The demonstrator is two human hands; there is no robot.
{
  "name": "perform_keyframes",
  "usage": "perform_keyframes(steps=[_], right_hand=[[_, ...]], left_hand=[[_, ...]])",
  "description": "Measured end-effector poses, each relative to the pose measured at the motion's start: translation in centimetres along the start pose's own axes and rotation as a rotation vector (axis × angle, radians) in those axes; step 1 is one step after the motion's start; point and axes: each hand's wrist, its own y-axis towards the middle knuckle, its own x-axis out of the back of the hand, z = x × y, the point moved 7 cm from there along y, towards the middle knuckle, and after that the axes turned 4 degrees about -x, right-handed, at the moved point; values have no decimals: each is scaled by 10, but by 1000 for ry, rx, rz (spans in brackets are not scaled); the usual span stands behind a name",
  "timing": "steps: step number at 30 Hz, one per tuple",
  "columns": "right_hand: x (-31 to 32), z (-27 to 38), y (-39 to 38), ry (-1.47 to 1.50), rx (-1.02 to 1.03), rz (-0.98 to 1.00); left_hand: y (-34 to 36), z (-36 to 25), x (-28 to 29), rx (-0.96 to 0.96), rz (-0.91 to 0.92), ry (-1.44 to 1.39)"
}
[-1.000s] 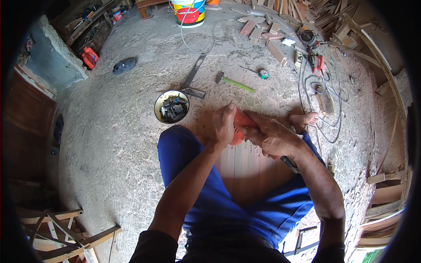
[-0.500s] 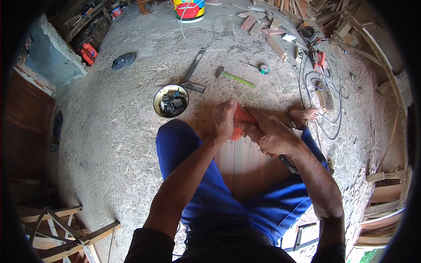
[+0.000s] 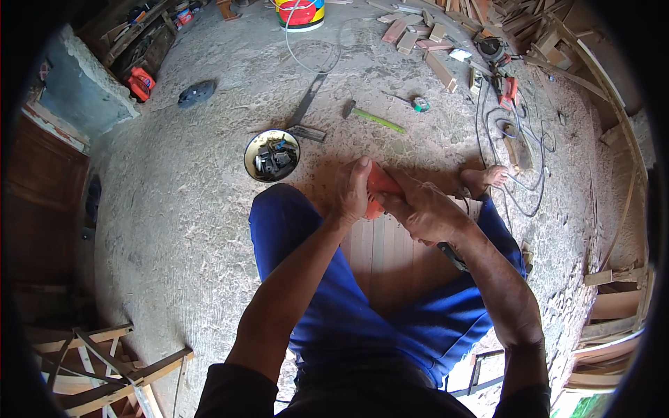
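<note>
Between my bent legs lies a wooden panel of joined strips [image 3: 380,261]. Pressed to its far part is an orange power tool [image 3: 382,182], largely covered by my hands, so its exact kind is hard to make out. My left hand [image 3: 354,191] wraps its left side, thumb on top. From the right, my right hand [image 3: 428,209] is closed round the tool's rear part. A dark piece [image 3: 453,256] shows under my right wrist; what it belongs to is hidden.
Beyond my left knee stands a bowl of metal parts [image 3: 272,156], beside a metal square [image 3: 306,108]. Farther off lie a green-handled hammer [image 3: 375,120] and a tape measure [image 3: 419,104]. Cables [image 3: 533,167] and a red power tool [image 3: 509,92] are at right, wood offcuts [image 3: 425,38] behind.
The whole view has shifted slightly. Both hands keep their hold on the orange power tool, which has barely moved against the panel.
</note>
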Motion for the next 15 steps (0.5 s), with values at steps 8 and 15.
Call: perform_keyframes(steps=[8, 15], right_hand=[[-7, -5, 8, -29, 82, -16], [-13, -20, 14, -36, 174, -77]], left_hand=[[-7, 16, 3, -37, -26, 14], [-16, 7, 3, -107, -25, 175]])
